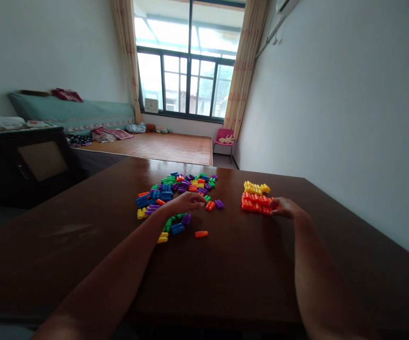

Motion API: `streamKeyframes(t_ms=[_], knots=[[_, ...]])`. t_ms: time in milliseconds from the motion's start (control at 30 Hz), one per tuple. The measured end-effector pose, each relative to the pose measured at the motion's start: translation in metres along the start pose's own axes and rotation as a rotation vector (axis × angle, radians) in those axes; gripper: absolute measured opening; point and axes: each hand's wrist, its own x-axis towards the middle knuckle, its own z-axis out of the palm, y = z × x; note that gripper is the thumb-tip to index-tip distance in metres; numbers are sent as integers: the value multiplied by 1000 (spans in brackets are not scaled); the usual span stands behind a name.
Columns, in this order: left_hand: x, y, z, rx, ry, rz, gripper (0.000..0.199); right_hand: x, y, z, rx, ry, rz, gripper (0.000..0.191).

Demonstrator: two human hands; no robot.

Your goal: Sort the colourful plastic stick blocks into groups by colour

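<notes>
A mixed pile of small plastic peg-shaped building blocks (166,194) in blue, green, purple, yellow and orange lies on the brown table. Over its right part reaches my left hand (189,201), fingers loosely curved and apart, with nothing visible in them. A few orange pieces (210,206) and a purple piece (219,204) lie just right of those fingers. My right hand (285,208) pinches the right end of the orange blocks (256,203), which lie lined up in rows. Directly behind them sits a group of yellow blocks (256,187). Its fingertips partly hide the orange end pieces.
A lone orange block (201,234) lies nearer to me on the table (233,274). Beyond the far table edge are a bed (169,146) and a pink chair (225,137). A dark cabinet (30,160) stands at left, a white wall at right.
</notes>
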Motion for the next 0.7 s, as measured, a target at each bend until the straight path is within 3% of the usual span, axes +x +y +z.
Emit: streamKeyframes(t_ms=[200,333,467,567,700], knots=[[3,-4,-14,-118,182,8,51,-3,-9,0,-83,-22,50,10],[-1,-6,-34,-238,473,-1,53,1,-9,1,-49,8,-15,7],[-3,-13,-50,-294,720,-49,46,6,-25,6,-108,152,-70,13],[10,-19,-50,-59,689,-105,36,4,-50,15,-111,237,-146,16],[40,-24,-37,459,454,-140,27,-3,-83,25,-136,245,-201,16]])
